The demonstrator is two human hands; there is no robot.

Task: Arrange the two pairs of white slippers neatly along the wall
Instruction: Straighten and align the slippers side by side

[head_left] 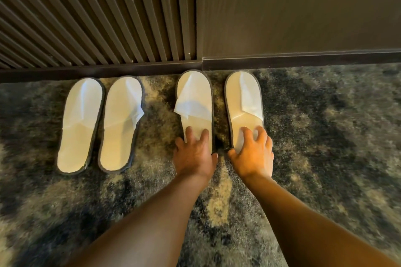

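Two pairs of white slippers with dark edging lie on the carpet, toes toward the wall. The left pair, one slipper [79, 124] beside the other [121, 122], lies side by side and leans slightly right. In the right pair, my left hand [194, 150] rests with spread fingers on the heel of the left slipper [194, 102]. My right hand [252, 150] presses its fingers on the heel of the right slipper [243, 102]. A gap of carpet separates these two slippers. Their toes nearly touch the baseboard.
A dark baseboard [282, 62] runs along the wall. Above it are vertical wooden slats [97, 17] on the left and a plain dark panel [303, 6] on the right. Mottled grey and beige carpet [325, 136] covers the floor.
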